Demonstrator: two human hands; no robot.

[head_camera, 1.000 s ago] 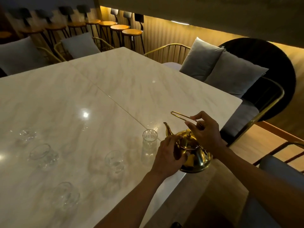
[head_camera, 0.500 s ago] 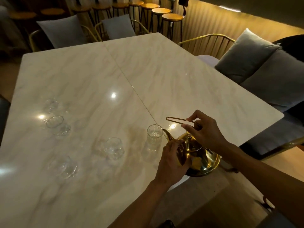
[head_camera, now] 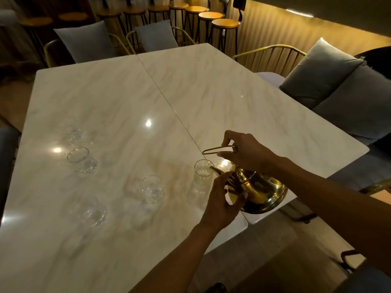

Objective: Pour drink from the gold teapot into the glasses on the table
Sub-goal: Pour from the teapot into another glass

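Note:
The gold teapot (head_camera: pixel 259 192) is tipped to the left above the table's near right corner. Its spout tip sits at the rim of a tall clear glass (head_camera: pixel 202 173). My right hand (head_camera: pixel 246 153) pinches the teapot's thin wire handle from above. My left hand (head_camera: pixel 224 199) presses against the teapot's lid and shoulder. Other clear glasses stand to the left: a round one (head_camera: pixel 152 189), one nearer me (head_camera: pixel 93 212), one further left (head_camera: pixel 81 160) and a faint one behind it (head_camera: pixel 73 132).
The marble table (head_camera: pixel 211 96) is two slabs joined by a thin gold seam. Chairs with grey cushions (head_camera: pixel 319 74) line the right and far sides. Bar stools (head_camera: pixel 224 24) stand at the back wall.
The teapot has tipped further to the left, bringing its spout down to the tall glass's rim. My head has turned left and downward, so the table fills more of the view.

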